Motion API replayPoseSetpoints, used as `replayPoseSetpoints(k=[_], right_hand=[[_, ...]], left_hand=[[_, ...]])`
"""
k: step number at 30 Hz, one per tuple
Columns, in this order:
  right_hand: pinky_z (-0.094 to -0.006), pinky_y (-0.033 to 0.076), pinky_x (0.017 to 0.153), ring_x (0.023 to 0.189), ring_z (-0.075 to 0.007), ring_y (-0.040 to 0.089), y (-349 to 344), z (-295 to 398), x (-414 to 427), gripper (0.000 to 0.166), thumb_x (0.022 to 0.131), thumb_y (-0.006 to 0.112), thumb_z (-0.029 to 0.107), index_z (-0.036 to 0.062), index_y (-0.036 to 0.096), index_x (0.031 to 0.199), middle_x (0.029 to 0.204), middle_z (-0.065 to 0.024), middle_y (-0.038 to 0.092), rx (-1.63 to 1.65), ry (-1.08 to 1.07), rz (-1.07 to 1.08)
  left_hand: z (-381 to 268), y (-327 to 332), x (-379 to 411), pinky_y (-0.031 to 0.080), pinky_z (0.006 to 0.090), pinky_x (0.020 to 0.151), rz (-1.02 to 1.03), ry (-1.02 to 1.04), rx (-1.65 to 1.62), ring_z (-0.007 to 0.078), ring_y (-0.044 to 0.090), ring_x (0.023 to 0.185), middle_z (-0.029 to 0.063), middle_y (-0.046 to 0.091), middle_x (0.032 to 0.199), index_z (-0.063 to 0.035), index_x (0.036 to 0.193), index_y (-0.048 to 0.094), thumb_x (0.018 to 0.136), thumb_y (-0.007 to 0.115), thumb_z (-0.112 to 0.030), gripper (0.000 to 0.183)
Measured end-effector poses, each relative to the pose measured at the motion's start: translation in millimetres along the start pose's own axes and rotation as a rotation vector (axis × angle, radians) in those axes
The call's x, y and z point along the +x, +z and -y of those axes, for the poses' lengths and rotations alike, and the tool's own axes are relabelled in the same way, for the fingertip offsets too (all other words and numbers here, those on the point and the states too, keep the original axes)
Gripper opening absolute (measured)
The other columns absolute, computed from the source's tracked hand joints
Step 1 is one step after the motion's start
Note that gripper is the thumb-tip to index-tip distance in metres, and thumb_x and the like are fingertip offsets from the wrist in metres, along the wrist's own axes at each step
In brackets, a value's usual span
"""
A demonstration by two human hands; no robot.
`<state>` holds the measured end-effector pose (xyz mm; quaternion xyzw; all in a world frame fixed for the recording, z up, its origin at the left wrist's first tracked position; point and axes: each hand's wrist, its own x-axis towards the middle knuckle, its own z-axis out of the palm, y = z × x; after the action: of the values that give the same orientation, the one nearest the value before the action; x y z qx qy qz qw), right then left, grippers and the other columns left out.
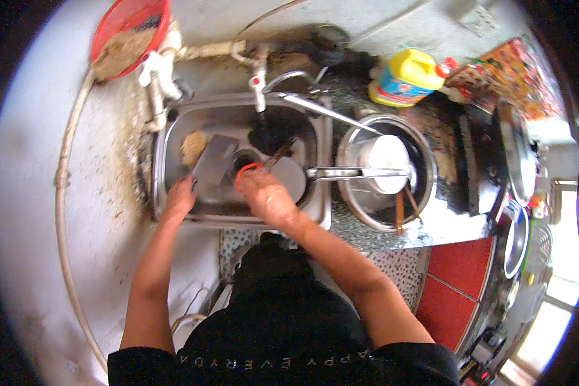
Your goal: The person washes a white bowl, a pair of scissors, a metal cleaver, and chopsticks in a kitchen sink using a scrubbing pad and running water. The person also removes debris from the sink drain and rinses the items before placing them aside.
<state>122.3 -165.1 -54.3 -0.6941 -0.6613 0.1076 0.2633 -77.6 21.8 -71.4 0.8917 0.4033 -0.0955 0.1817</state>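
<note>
In the steel sink (241, 219), my left hand (179, 197) is closed around the dark handle of a broad, flat grey blade, apparently a cleaver (214, 159). The blade slants up and right across the basin. My right hand (270, 198) grips an orange-red loop (243, 174); my fingers hide most of it, and I cannot tell what it belongs to. A dark brown, narrow piece (282, 153) reaches beyond that hand. Beside it lies a pale grey round object (292, 176), partly covered. A tan scrubbing pad (193, 147) rests at the basin's far left.
A tap (259, 91) overhangs the sink. To the right, a steel pot (346, 202) holds white bowls (386, 159), a ladle handle and brown wooden utensils (399, 212). Behind stands a yellow detergent jug (405, 79). A red basket (164, 29) hangs on the left wall.
</note>
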Motion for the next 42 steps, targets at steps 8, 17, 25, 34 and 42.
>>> replayPoseSetpoints(k=[8,17,25,34,42], right_hand=[[-0.0413,0.046,0.084,0.096,-0.0299,0.057,-82.1,39.1,12.0,0.016,0.079,0.057,0.011,0.0027,0.06,0.092,0.101,-0.0133,0.059,0.198,0.016,-0.077],[-0.0306,0.049,0.077,0.08,-0.0252,0.057,-321.8,-171.6,26.1,0.03,0.095,0.039,0.019,-0.0073,0.041,0.109,0.092,-0.0177,0.057,1.648,0.49,-0.796],[-0.0289,0.025,0.037,0.042,-0.0139,0.028,-379.1,-321.6,49.9,0.029,0.093,0.037,0.031,0.0117,0.038,0.072,0.052,-0.0012,0.03,1.67,0.851,-0.854],[-0.0228,0.022,0.033,0.037,-0.0093,0.032,-343.0,-278.7,33.5,0.025,0.089,0.049,0.036,0.019,0.045,0.072,0.049,0.0039,0.036,1.141,0.901,-0.969],[-0.0211,0.022,0.032,0.038,-0.0072,0.027,-318.8,-185.0,23.3,0.044,0.09,0.044,0.045,0.0167,0.037,0.058,0.048,0.005,0.027,1.669,0.582,-0.73]], left_hand=[[-35.5,-3.3,-3.1,0.04,0.0426,0.091,-0.137,0.034,-0.01,0.0358,0.046,0.109,0.0186,0.051,0.115,-0.0028,0.109,0.053,0.071,0.064,-0.009,0.04],[-75.9,-28.3,-26.1,0.042,0.0361,0.089,-0.196,-0.03,-0.441,0.0303,0.052,0.105,0.0161,0.053,0.116,-0.0017,0.111,0.056,0.08,0.061,-0.015,0.035],[-99.0,-16.5,-46.7,0.046,0.032,0.083,-0.161,0.003,-0.54,0.0239,0.055,0.097,0.0122,0.055,0.111,-0.0018,0.109,0.057,0.08,0.06,-0.013,0.032],[-110.1,-12.9,-55.8,0.047,0.032,0.081,-0.182,0.013,-0.671,0.0232,0.054,0.1,0.0113,0.052,0.114,-0.0015,0.111,0.056,0.081,0.06,-0.013,0.032],[-162.0,-71.3,-51.0,0.046,0.0332,0.086,-0.083,-0.084,-1.136,0.0262,0.056,0.101,0.0151,0.056,0.113,0.0024,0.111,0.054,0.085,0.058,-0.027,0.04]])
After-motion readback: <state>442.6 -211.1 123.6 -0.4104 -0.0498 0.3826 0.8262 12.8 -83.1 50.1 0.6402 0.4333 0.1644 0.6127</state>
